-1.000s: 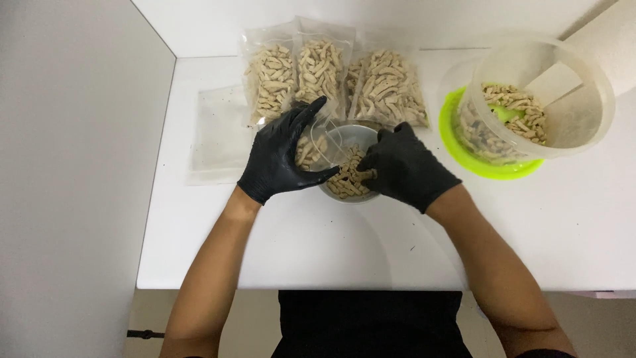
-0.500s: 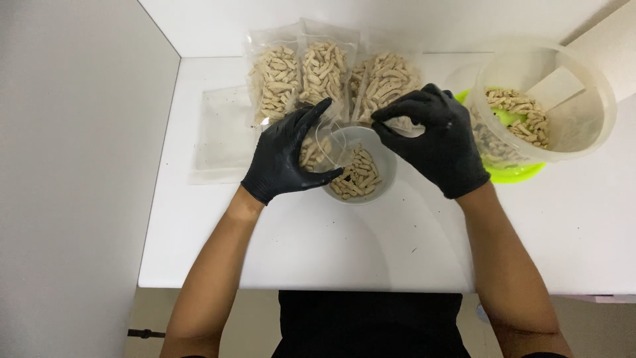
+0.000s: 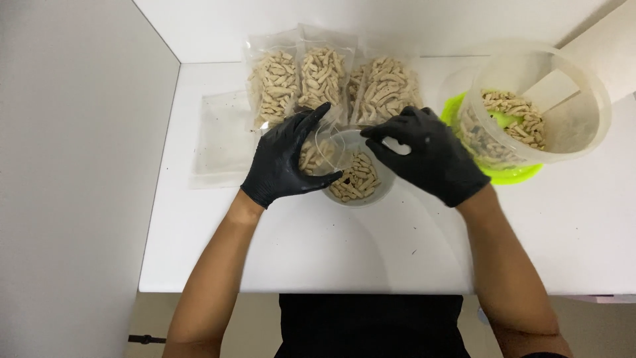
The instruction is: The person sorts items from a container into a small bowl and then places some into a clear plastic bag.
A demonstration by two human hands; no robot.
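— Since a second ago, our right hand [image 3: 430, 159] has lifted off the bowl [image 3: 354, 182] and slid to the right. Our left hand [image 3: 285, 162] has stayed put.

— What do we hold now?

— We hold a clear bag [image 3: 334, 149], right over the bowl. Our left fingers are closed on its left side. Our right fingertips pinch its top edge.

— How will the bag feel?

— We think it is thin, floppy and slippery. It seems light, with only some snacks [image 3: 311, 156] in it. We should hold it by the top rim, one hand on each side.

— Where is it from our grip?

— Between both hands, touching them, above the white surface [image 3: 331, 252].
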